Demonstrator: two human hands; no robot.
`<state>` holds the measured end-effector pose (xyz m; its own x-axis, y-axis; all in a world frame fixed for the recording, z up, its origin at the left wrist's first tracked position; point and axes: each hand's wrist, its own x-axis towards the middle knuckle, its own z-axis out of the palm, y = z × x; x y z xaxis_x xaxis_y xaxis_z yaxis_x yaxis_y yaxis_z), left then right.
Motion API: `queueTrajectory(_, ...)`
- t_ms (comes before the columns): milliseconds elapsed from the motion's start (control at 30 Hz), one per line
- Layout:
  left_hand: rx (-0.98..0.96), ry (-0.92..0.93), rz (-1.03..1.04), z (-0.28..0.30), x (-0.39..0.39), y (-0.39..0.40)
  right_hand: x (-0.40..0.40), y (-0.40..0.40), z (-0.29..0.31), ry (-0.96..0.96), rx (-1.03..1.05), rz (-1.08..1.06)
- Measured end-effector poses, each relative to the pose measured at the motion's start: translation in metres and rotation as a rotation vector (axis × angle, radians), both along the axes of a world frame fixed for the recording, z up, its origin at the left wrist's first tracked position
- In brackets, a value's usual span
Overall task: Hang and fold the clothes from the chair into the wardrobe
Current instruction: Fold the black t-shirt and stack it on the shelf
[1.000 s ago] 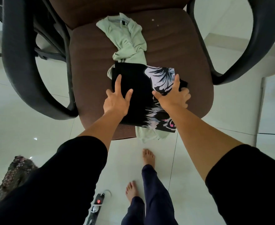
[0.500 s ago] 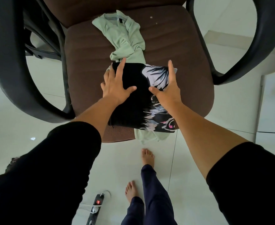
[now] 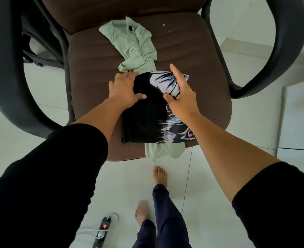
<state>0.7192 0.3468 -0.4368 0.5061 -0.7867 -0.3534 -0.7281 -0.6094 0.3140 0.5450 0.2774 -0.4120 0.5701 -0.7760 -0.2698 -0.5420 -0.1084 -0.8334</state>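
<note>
So the black printed shirt (image 3: pixel 147 111) is sitting folded into a neat rectangle near the front edge of the brown chair seat (image 3: pixel 201 56), and it's lying right on top of the pale green garment (image 3: pixel 135 47), which pokes out both behind it and below it, drooping off the seat edge

Left hand (image 3: pixel 125 90) is spread flat over the far left corner of the fold, fingers open, thumb resting on the black cloth – looks like it's there to pin the layers so the fold doesn't spring apart. Right hand (image 3: pixel 180 93) is on the patterned side, index finger stretched out along the far edge, thumb tucked in on the cloth, the other fingers hidden behind the palm so I can't tell if they're curled under the edge or not. Neither one is really grabbing anything as far as I can see

My guess is the fold is basically done and the hands are set on either side to scoop it up flat – the green one underneath could easily get dragged along if they slide under too deep
</note>
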Motion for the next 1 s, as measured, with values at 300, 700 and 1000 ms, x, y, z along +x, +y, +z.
queueTrajectory(300, -0.172, -0.043, -0.054, 0.005, 0.006, 0.014, -0.015, -0.005, -0.015, -0.072, 0.219, -0.134)
queueTrajectory(700, -0.398, -0.027, -0.016, 0.116, 0.004, -0.007, -0.017, -0.037, 0.094, -0.217, 0.221, -0.198)
queueTrajectory(1000, -0.764, 0.143, -0.085, 0.236, -0.015, -0.032, -0.027, -0.033, 0.223, -0.361, 0.018, -0.281)
